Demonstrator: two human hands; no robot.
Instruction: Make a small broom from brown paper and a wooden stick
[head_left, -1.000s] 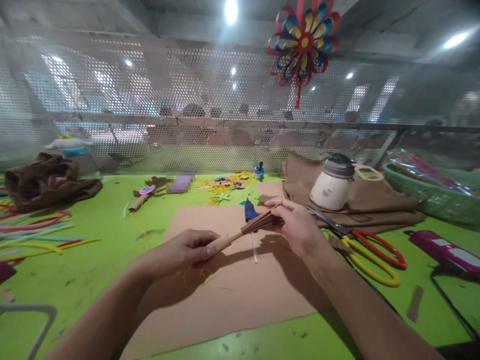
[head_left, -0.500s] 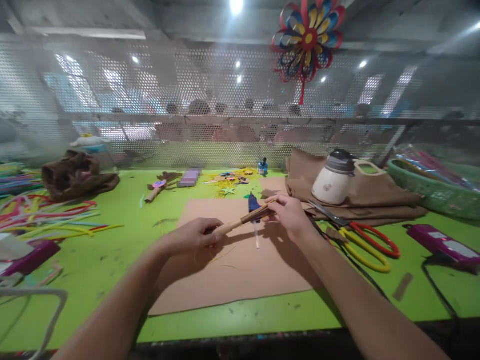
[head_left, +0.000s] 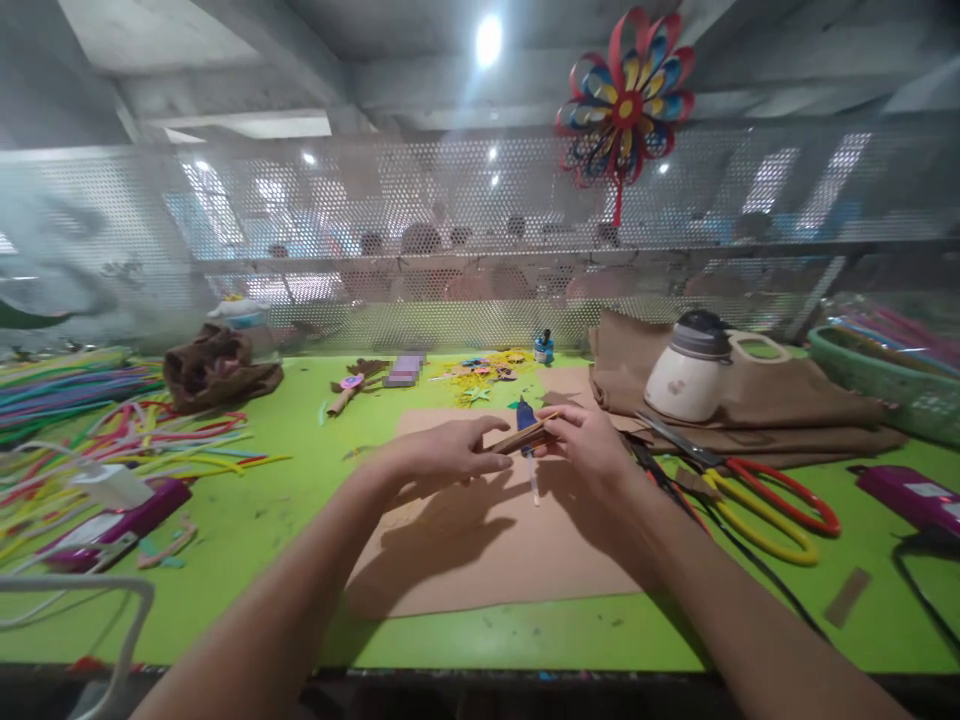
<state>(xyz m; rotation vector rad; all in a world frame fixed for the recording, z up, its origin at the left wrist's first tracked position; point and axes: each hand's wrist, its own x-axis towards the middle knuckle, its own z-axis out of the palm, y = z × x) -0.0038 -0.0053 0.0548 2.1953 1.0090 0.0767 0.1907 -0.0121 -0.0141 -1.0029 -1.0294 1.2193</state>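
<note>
My right hand [head_left: 589, 442] pinches the far end of a slim stick wrapped in brown paper [head_left: 519, 438]. Around the near part of that stick is my left hand [head_left: 446, 452], thumb and index finger apart; the stick's near end is hidden behind it. Just beyond the stick lies a dark blue tool, seemingly a glue gun [head_left: 525, 412], with a clear rod [head_left: 534, 485] showing on the near side. A brown paper sheet [head_left: 510, 570] is spread flat under both hands.
Scissors with red and yellow handles [head_left: 765, 510] lie right, before folded brown fabric [head_left: 810, 400] bearing a white jug [head_left: 686, 370]. Left are coloured strips [head_left: 187, 435] and a purple power strip [head_left: 150, 510]. Yellow shreds [head_left: 487, 370] and a blue bottle [head_left: 544, 347] lie at the back.
My left hand has loosened its hold on the stick and slid along it toward my right hand, its fingers now apart. My right hand keeps its pinch. The view has shifted slightly.
</note>
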